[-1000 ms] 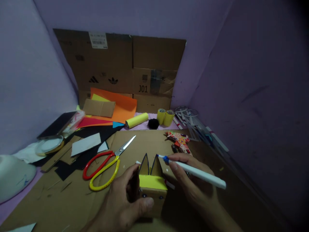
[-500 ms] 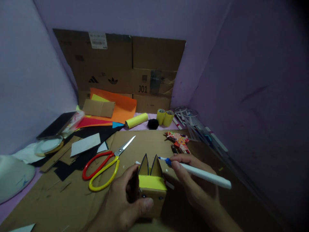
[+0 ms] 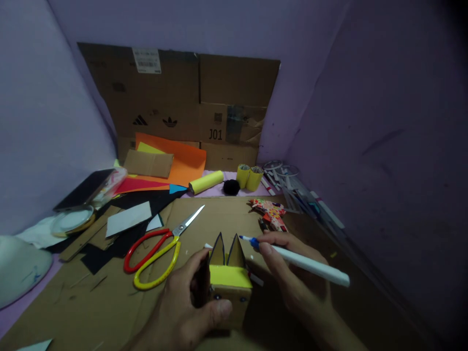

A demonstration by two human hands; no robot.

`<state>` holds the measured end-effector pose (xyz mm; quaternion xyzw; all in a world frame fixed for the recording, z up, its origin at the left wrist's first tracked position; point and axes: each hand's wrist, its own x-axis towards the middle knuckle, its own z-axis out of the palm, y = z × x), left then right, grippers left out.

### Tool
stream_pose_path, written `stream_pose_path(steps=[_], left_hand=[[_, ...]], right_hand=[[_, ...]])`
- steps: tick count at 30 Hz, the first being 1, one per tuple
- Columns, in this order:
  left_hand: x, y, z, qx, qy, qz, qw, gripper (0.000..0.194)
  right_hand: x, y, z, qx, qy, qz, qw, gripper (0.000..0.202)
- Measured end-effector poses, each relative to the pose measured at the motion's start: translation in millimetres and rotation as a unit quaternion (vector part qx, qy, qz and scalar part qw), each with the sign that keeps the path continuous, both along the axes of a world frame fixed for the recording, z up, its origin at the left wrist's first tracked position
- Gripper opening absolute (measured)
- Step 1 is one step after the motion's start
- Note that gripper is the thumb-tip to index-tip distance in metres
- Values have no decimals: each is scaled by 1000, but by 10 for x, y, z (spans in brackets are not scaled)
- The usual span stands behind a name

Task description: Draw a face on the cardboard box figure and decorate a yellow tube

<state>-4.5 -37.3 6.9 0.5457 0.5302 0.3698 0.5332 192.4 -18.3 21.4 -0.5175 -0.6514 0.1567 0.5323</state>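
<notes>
My left hand (image 3: pixel 190 297) grips a small cardboard box figure (image 3: pixel 232 312) from its left side, the thumb pressed on its front. The figure has a yellow top, two drawn eyes and two pointed cardboard ears (image 3: pixel 236 253) with dark blue edges. In my right hand (image 3: pixel 292 263) is a white marker pen (image 3: pixel 310 265), uncapped, its blue tip beside the top of the right ear. Whether the tip touches the ear I cannot tell. Scissors (image 3: pixel 175 239) with one red and one yellow handle lie to the left, blades partly hidden by nothing and pointing away.
A large cardboard sheet (image 3: pixel 91 317) covers the table. Black and white scraps (image 3: pixel 127 219) lie at left, with orange paper (image 3: pixel 190 161) behind. Yellow tubes (image 3: pixel 206 182) and a black yarn ball (image 3: pixel 231 187) stand at the back; a patterned pencil pouch (image 3: pixel 270 209) lies right of centre.
The view has shifted very slightly. Both hands, the box figure and the marker pen hold nearly the same places.
</notes>
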Motion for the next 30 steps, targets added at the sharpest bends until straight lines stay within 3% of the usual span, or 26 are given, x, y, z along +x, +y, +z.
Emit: stream_pose_path(steps=[6, 12, 18, 30], left_hand=[[-13, -4, 3, -11, 3, -7, 1000, 80], [-10, 0, 16, -4, 14, -5, 1000, 78], [8, -26, 13, -7, 9, 23, 1000, 80], [2, -23, -1, -7, 0, 14, 1000, 80]], right_hand=[[-2, -3, 6, 5, -19, 29, 999, 13], [17, -24, -18, 2, -12, 2, 1000, 21], [15, -15, 21, 16, -19, 22, 999, 15], [27, -2, 9, 22, -37, 9, 999, 24]])
